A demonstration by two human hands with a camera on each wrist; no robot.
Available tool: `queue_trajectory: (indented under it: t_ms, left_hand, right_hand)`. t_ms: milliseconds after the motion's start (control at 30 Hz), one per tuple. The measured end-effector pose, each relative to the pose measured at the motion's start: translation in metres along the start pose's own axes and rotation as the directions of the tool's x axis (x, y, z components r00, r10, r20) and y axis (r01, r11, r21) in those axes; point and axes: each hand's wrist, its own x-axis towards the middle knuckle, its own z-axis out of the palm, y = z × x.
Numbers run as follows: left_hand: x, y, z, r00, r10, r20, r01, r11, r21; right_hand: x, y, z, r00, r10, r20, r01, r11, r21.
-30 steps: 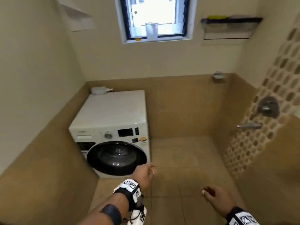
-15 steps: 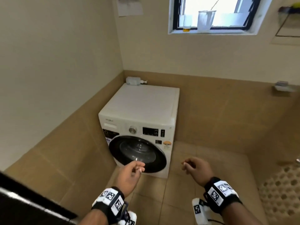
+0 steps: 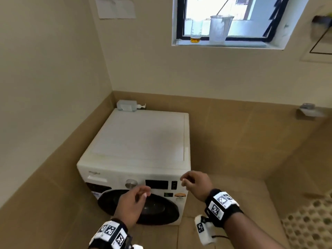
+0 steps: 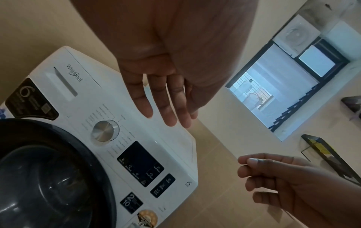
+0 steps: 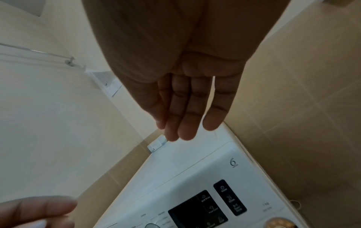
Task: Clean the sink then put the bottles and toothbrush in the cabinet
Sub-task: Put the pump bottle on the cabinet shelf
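No sink, cabinet or toothbrush is in view. A clear bottle (image 3: 196, 29) with a little amber liquid stands on the window sill beside a plastic cup (image 3: 220, 27). A pump bottle (image 3: 128, 105) lies at the back of the white washing machine (image 3: 143, 141). My left hand (image 3: 140, 193) hovers before the washer's door, fingers relaxed, holding nothing; the left wrist view shows its fingers (image 4: 168, 108) nearly straight. My right hand (image 3: 186, 180) hangs empty near the washer's top right corner, fingers (image 5: 185, 115) loose.
The washer fills the left corner between a cream wall and tan tiles. A window (image 3: 233, 20) sits high on the back wall, a small metal dish (image 3: 309, 109) is fixed at the right, and a patterned tile wall (image 3: 309, 227) is at lower right.
The view has swung left and drawn closer to the washing machine. Both hands have risen in front of its control panel, still empty.
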Motion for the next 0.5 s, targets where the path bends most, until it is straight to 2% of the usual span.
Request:
queue_trajectory:
  t_ms: [100,333,400,500]
  left_hand:
    - [0.045,-0.002,-0.001,1.0,-0.002,-0.024,0.002,1.0,0.003]
    - [0.161,-0.008,-0.008,0.983,-0.032,-0.18,0.04,0.998,0.039]
    - [0.19,-0.008,-0.015,0.979,-0.049,-0.196,0.061,0.997,0.054]
    - [0.227,-0.011,-0.028,0.977,-0.064,-0.201,0.086,0.991,0.101]
  right_hand:
    - [0.058,-0.005,-0.003,0.999,-0.007,0.054,0.008,0.999,-0.033]
    - [0.238,-0.004,-0.008,0.992,-0.112,0.064,0.119,0.984,-0.135]
    - [0.284,0.0,-0.005,0.992,-0.092,0.086,0.105,0.98,-0.169]
    - [0.33,0.012,0.005,0.983,-0.02,0.18,0.079,0.941,-0.328]
